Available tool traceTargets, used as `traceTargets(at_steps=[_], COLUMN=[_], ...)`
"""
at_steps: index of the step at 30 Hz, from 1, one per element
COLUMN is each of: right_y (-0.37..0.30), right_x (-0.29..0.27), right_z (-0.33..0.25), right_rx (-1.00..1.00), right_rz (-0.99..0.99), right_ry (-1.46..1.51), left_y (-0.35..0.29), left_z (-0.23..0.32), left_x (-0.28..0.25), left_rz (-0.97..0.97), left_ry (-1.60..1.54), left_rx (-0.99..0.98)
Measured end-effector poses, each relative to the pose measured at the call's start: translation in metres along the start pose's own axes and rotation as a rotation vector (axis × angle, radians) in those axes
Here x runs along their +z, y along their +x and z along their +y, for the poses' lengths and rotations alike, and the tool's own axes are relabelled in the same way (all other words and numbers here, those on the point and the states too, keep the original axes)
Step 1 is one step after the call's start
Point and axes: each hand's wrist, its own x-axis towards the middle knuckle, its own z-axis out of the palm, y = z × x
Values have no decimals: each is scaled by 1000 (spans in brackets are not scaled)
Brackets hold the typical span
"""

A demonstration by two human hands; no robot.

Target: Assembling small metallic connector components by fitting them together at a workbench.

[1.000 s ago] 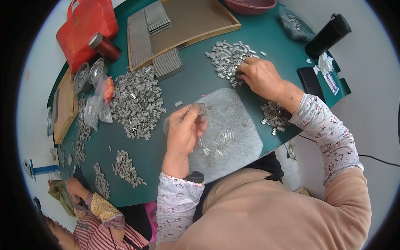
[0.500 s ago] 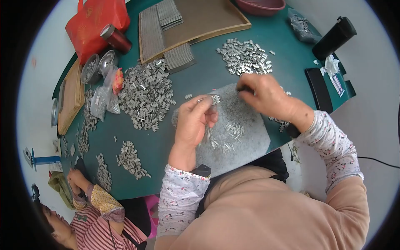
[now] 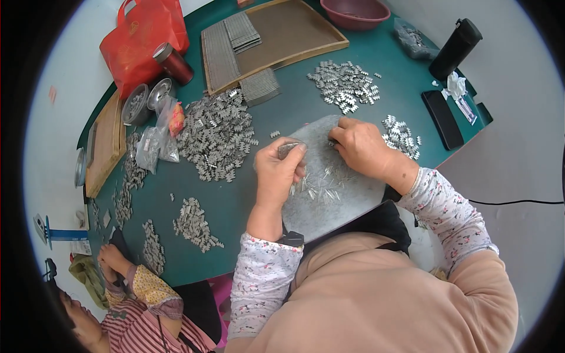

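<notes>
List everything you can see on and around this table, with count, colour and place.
table: one, green, centre
grey mat: one, near edge
thin metal pins: many, silver, on mat
small metal parts: several heaps, silver, across table
wooden tray: one, brown, far side
red bag: one, far left
basin: one, maroon, far edge
black bottle: one, far right
phone: one, black, right
co-worker's hand: one, lower left
left hand: pinching a small metal part
right hand: fingertips on mat
</notes>
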Motion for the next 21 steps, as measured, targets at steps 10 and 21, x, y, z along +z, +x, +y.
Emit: traceTargets(at_steps=[10, 21], right_y=[11, 11], right_x=[-10, -3], right_z=[-25, -41], right_rx=[177, 139], right_rz=[82, 193], right_ry=[687, 753], left_y=[0, 1], left_z=[-8, -8], left_x=[0, 0], left_rz=[-64, -59], left_ry=[-107, -162], left_rx=[25, 66])
